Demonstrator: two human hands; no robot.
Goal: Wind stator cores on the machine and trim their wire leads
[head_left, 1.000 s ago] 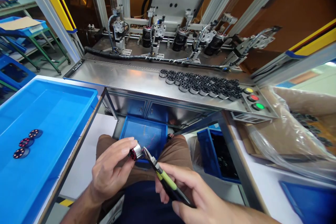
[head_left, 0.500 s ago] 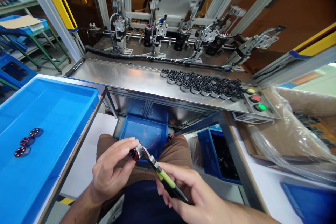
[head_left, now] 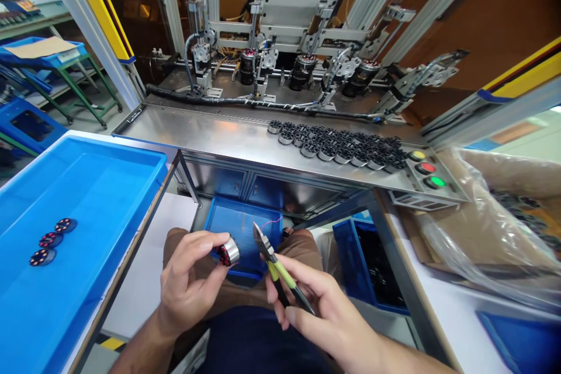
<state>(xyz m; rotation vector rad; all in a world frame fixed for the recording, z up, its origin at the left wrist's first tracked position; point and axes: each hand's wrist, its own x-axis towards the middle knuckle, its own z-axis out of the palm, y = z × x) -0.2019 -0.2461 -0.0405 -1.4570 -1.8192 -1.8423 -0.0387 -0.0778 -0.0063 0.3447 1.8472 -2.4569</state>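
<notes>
At the bottom centre of the frame, two bare forearms without sleeves, watch or gloves end in the left hand (head_left: 189, 286) and right hand (head_left: 324, 315), above knees in tan-brown shorts and a dark navy garment covering the lap at the lower edge.

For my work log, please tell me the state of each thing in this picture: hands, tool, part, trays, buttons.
Left hand: grips a small motor.
Right hand: holds cutters, apart from the motor.
Wire piece: at the cutter tip.
Blue tray: holds three round parts.
Buttons: yellow, red, green; lit or not, unclear.
</notes>
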